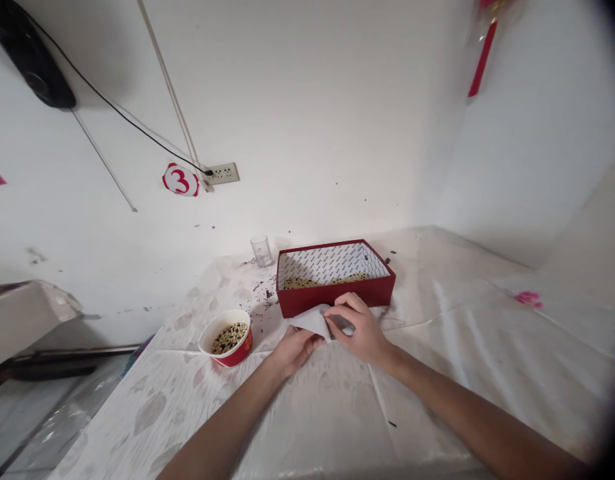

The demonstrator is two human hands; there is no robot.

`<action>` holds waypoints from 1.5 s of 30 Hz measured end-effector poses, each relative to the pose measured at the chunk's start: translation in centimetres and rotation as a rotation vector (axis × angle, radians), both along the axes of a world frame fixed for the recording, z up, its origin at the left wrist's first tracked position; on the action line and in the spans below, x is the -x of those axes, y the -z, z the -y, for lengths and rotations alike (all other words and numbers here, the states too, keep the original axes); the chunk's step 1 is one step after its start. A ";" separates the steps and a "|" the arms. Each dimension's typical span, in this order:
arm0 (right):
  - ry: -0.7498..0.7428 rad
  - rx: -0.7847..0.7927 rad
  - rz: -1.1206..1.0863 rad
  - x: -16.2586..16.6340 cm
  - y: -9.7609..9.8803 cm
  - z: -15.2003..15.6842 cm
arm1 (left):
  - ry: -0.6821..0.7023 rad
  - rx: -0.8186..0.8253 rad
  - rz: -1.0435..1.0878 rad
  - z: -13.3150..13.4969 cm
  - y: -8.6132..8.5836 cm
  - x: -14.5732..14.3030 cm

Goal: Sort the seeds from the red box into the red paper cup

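Observation:
My left hand (293, 351) and my right hand (360, 331) both pinch a piece of white paper (313, 321) just in front of a red box (337, 295). The box has a patterned white lining and holds a layer of pale grains along its near side. The paper's far edge touches the box's front wall. To the left of my hands stands a red paper bowl (229, 339) filled with mixed dark and light beans.
A small clear glass (261, 251) stands behind the box near the wall. Dark specks (264, 295) litter the table's white plastic cover (452, 333) between glass and bowl. A wall socket (223, 174) and a red "3" sticker (180, 180) are on the wall.

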State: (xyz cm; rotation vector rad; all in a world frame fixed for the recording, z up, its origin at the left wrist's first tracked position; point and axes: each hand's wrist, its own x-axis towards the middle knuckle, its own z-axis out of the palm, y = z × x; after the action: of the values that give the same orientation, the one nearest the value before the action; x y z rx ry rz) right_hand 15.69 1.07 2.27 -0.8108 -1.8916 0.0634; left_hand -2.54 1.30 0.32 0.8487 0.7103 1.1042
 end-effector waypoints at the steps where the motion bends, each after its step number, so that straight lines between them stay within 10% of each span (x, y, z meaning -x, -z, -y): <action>1: 0.000 0.005 -0.002 0.0 0.0 0.1 | -0.008 -0.007 -0.007 0.0 -0.1 -0.1; 30: 0.123 -0.006 -0.001 0.4 -0.2 0.3 | 0.136 0.082 0.133 0.2 -0.6 0.3; 45: -0.027 -0.056 -0.036 0.3 0.3 0.5 | -0.022 0.051 0.057 0.2 0.2 -0.1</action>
State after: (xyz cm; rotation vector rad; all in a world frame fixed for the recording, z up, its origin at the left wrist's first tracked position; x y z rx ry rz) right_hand 15.34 0.53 1.98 -0.7418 -1.8619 0.0410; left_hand -2.45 1.07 0.09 0.7648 0.6983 1.1211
